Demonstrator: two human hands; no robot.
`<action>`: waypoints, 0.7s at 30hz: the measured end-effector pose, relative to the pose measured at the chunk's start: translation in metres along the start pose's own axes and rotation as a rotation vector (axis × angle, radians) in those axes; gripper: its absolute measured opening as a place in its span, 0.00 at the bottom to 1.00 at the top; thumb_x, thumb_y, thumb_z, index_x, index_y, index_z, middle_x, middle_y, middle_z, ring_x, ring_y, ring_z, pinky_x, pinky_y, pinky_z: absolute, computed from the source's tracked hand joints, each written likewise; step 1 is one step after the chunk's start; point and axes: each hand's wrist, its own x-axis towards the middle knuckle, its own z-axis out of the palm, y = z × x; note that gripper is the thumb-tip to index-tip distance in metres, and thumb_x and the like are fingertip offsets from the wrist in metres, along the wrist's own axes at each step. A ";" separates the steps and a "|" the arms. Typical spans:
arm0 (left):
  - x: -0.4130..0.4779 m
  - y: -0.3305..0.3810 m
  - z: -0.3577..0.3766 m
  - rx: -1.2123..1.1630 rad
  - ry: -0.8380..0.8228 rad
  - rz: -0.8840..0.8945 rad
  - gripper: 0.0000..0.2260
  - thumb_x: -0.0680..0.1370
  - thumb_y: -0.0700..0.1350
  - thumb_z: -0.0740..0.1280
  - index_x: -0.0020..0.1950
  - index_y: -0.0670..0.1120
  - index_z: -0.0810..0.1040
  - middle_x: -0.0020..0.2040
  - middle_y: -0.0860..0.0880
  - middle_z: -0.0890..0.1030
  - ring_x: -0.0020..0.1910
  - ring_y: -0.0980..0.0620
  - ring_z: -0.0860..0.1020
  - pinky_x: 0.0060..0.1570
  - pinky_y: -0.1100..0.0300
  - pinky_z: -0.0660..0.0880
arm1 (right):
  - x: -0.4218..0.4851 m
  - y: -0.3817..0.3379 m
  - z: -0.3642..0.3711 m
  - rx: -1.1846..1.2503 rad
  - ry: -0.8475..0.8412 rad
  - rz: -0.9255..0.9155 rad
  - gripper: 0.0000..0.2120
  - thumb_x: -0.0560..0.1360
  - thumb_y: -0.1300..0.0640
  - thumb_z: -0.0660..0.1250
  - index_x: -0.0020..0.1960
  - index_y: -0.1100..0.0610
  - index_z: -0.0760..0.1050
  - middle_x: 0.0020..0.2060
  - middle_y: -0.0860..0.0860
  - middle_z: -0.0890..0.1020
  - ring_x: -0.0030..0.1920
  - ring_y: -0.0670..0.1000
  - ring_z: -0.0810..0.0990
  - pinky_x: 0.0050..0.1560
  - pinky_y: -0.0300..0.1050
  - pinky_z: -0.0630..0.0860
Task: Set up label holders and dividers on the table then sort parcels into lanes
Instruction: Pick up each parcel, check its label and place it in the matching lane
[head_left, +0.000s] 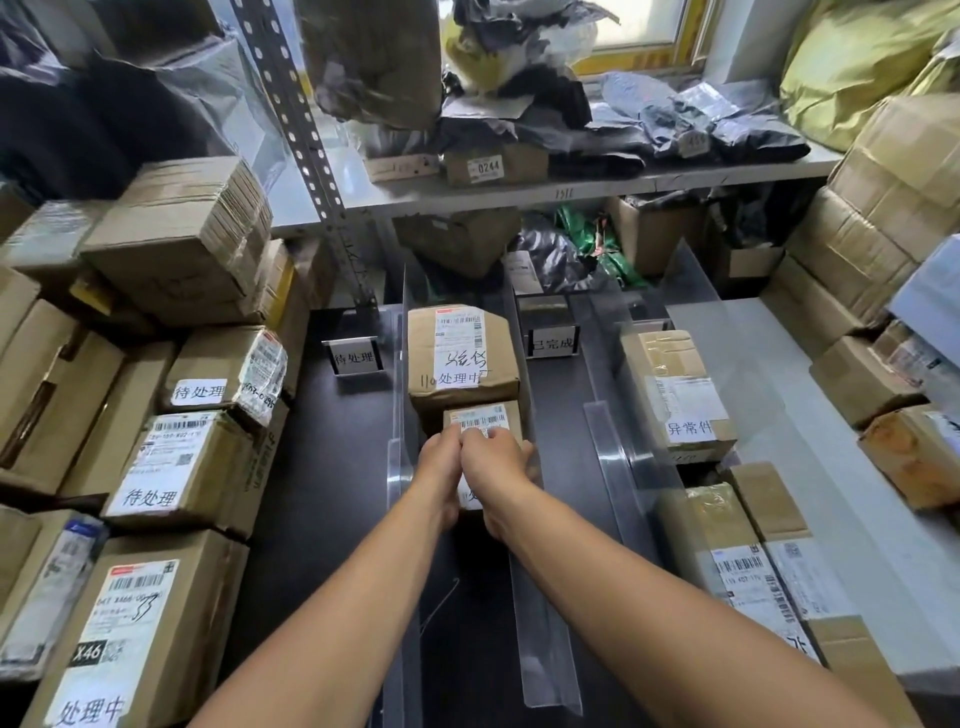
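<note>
This is a cramped parcel storeroom with shelving and stacked cartons on every side, closing round a dark desk. Clear acrylic dividers already split the desk into lanes running from its near edge to its far edge. Near the far edge stand two small label holders, a left label holder in the left lane and a right label holder just right of the middle lane. The set-up looks done, so you are in the sorting step.

Your left grip and right grip are both curled round a small brown cardboard box with a barcode label. You hold it in the middle lane, right behind a larger brown cardboard parcel that sits nearer the far edge (touching or just beside, I cannot tell). Your hands hide whether the box rests on the desk.

Next, settle it flat between the two dividers without nudging either, then release. After that, the labelled brown cartons stacked beyond the desk's left edge look like your next supply.
</note>
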 end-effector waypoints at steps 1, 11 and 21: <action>0.000 -0.001 -0.001 0.012 -0.011 -0.006 0.13 0.79 0.47 0.59 0.57 0.46 0.81 0.52 0.45 0.85 0.53 0.44 0.82 0.48 0.53 0.79 | -0.001 0.001 -0.001 -0.007 0.006 -0.020 0.21 0.69 0.42 0.52 0.55 0.47 0.75 0.55 0.48 0.70 0.56 0.55 0.71 0.61 0.56 0.74; -0.046 0.049 -0.011 0.612 0.033 0.376 0.15 0.78 0.41 0.59 0.60 0.48 0.80 0.56 0.46 0.83 0.53 0.44 0.81 0.56 0.47 0.79 | -0.016 -0.045 -0.078 -0.427 -0.050 -0.480 0.13 0.78 0.52 0.55 0.43 0.53 0.76 0.43 0.52 0.82 0.42 0.55 0.77 0.40 0.46 0.69; -0.126 0.107 -0.076 1.389 0.444 0.719 0.13 0.80 0.48 0.59 0.62 0.50 0.77 0.60 0.46 0.79 0.58 0.43 0.77 0.55 0.50 0.75 | -0.070 -0.102 -0.108 -0.852 0.135 -0.918 0.14 0.80 0.50 0.57 0.60 0.51 0.77 0.56 0.52 0.83 0.54 0.57 0.80 0.47 0.48 0.72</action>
